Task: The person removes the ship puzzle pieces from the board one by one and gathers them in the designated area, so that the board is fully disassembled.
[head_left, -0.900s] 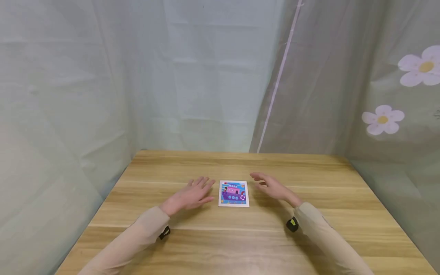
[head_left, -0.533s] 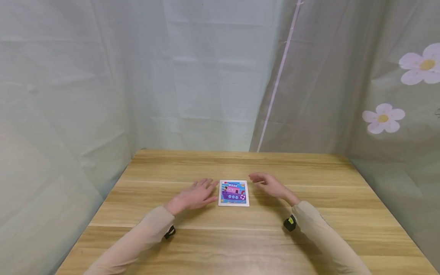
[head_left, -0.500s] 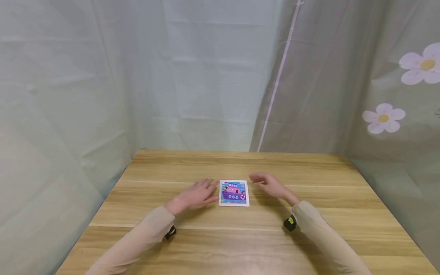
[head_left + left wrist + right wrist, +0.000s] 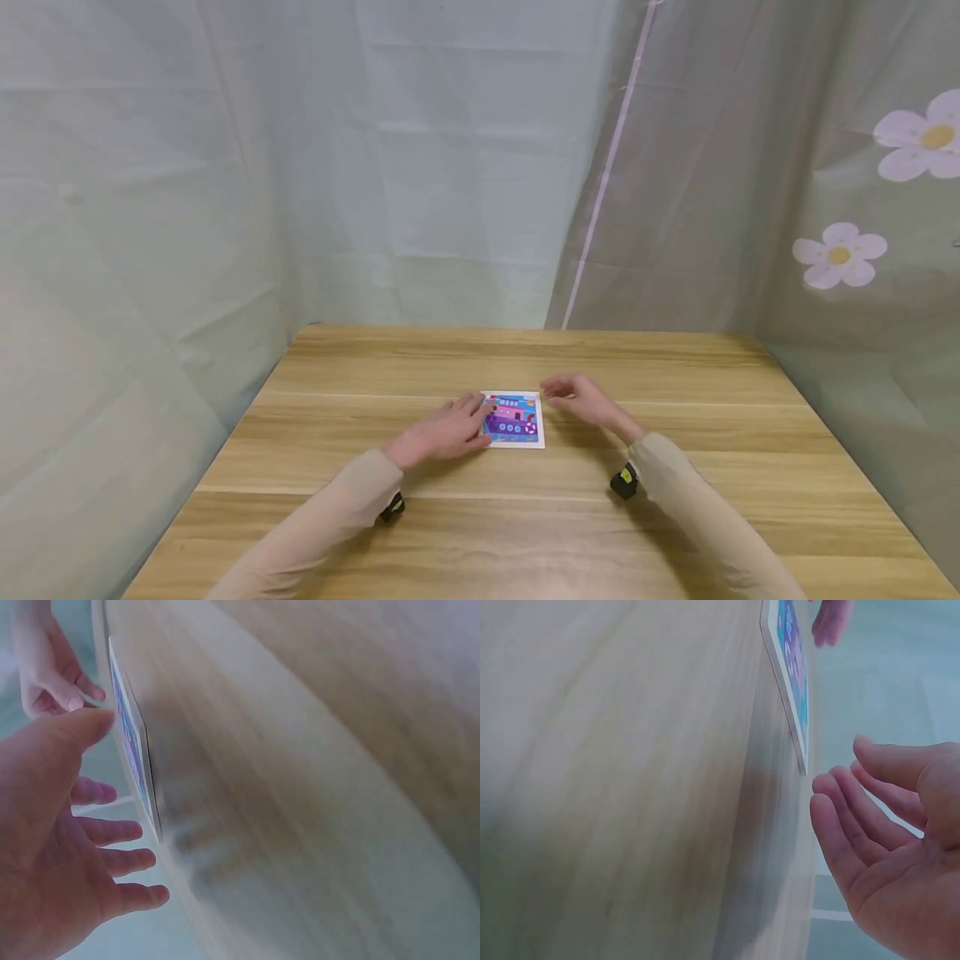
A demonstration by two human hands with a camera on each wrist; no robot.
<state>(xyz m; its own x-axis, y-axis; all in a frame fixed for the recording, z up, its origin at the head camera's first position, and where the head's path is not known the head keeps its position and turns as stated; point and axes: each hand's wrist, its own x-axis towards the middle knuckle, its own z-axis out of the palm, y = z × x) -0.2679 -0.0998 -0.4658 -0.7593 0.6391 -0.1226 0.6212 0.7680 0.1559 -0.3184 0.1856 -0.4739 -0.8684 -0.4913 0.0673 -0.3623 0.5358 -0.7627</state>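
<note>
A square picture puzzle [image 4: 513,421] with a white frame lies flat on the table, showing a purple and pink ship on blue. Over its left edge in the head view reaches my left hand [image 4: 447,429], fingers spread and slightly bent. The left wrist view shows that hand [image 4: 56,847] above the tabletop, with a gap between the fingers and the thin puzzle board [image 4: 135,742]. My right hand [image 4: 585,400] hovers just past the puzzle's upper right corner. In the right wrist view its fingers [image 4: 847,825] curve loosely and hold nothing.
The wood-grain table [image 4: 525,533] spreads around the puzzle. Pale curtains [image 4: 450,167] hang behind and at both sides, with white flowers [image 4: 840,256] printed on the right one. A small black wrist camera [image 4: 624,481] hangs under the right sleeve [image 4: 697,508].
My left hand has moved right, from beside the puzzle to over its left edge. The right hand has shifted only slightly left. The puzzle stays in place.
</note>
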